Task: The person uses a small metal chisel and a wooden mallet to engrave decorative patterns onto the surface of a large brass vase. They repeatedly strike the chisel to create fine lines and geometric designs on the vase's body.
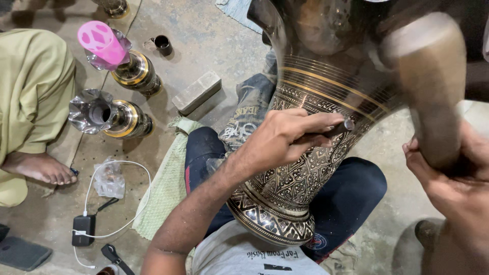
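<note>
The engraved brass vase (305,168) lies tilted across the person's lap, its flared foot (270,219) near the belly and its wide body rising toward the top edge of the view, where the mouth goes out of sight, so what it holds cannot be told. Dark panels with fine gold patterns cover its lower body, and thin gold rings band the shoulder.

The left hand (285,135) reaches over from the lower left, forearm stretched across the lap, fingers clenched around a slim metal chisel (336,127) whose tip touches the vase wall just under the gold rings. The right hand (448,178) sits at the right edge, wrapped around the handle of a wooden mallet (428,76); the mallet head is blurred and raised beside the upper right of the vase.

On the concrete floor (214,35) toward the upper left lie two smaller brass vases on their sides. The farther one (135,71) has a pink cup-shaped thing (102,40) at its ruffled mouth; the nearer one (109,117) shows a dark, hollow opening. A small dark cup (163,45) stands near the top edge, and a grey block (197,91) rests just beside a green cloth (165,188). At the left edge sits another person in olive clothing (30,91), one bare foot (41,168) on the floor. A charger with a white cable (86,224) lies toward the lower left corner.
</note>
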